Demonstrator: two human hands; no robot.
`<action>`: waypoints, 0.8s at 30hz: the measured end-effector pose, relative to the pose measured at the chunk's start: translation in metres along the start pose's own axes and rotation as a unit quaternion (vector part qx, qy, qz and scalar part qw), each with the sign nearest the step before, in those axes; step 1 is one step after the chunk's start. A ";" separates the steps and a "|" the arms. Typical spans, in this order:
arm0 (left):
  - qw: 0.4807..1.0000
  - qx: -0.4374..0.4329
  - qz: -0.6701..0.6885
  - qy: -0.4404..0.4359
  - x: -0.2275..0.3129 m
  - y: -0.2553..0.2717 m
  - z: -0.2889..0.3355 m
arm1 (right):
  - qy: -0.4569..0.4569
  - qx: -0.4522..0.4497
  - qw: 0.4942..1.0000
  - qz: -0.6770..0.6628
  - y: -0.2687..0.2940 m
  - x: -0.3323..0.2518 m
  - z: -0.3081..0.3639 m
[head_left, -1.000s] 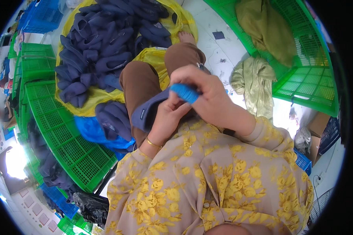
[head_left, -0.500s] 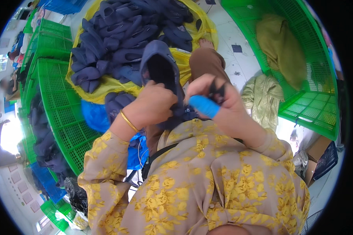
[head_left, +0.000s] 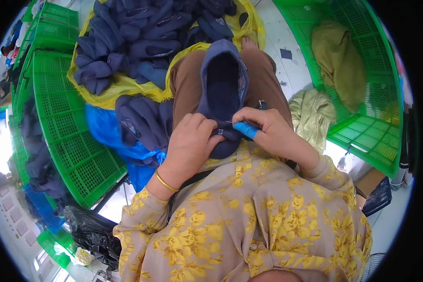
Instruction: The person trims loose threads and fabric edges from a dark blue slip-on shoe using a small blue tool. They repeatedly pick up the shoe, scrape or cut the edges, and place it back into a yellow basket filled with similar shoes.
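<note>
A navy fabric slip-on shoe [head_left: 203, 89] lies over my brown-trousered lap, its dark opening facing up and one end pointing away from me. My left hand [head_left: 191, 143], with a gold bangle at the wrist, pinches navy fabric at the near end. My right hand [head_left: 272, 131] grips the same end from the other side, blue tape wrapped round one digit. A small black tool [head_left: 262, 104] sticks out of its curled fingers; its kind is mostly hidden. Below the fingers bulges a rounded navy piece [head_left: 225, 149]; whether it belongs to the same shoe, I cannot tell.
Many similar navy shoes [head_left: 155, 47] are heaped on a yellow sack [head_left: 113, 96] ahead. More shoes [head_left: 141, 120] rest on blue plastic [head_left: 103, 127] at my left. Green crates [head_left: 75, 141] stand left, another green crate [head_left: 369, 155] right, near a pale green cloth [head_left: 312, 115].
The shoe has moved right and now lies across my lap, opening up. My right hand has come down to its near end beside my left hand.
</note>
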State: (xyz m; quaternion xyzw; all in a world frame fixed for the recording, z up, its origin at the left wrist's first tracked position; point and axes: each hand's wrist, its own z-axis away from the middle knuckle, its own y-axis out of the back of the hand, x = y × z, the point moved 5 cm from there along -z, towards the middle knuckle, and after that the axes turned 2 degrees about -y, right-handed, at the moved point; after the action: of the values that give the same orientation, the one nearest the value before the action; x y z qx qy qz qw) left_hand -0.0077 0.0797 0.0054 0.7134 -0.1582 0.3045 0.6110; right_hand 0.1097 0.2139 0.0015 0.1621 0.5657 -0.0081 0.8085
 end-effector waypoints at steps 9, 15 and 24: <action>0.994 0.001 0.106 0.020 -0.009 -0.001 0.004 | 0.089 -0.057 0.989 0.100 -0.005 0.002 -0.002; 0.993 0.001 0.118 0.014 -0.012 -0.003 0.005 | 0.103 -0.076 0.983 0.135 -0.003 -0.005 -0.002; 0.993 -0.004 0.121 0.008 -0.012 -0.004 0.004 | 0.093 -0.113 0.967 0.210 -0.004 -0.010 -0.004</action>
State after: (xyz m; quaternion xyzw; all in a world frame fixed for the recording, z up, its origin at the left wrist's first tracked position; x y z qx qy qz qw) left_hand -0.0139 0.0747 -0.0056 0.6840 -0.2397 0.3812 0.5740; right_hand 0.1011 0.2093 0.0084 0.1848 0.5891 0.2408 0.7489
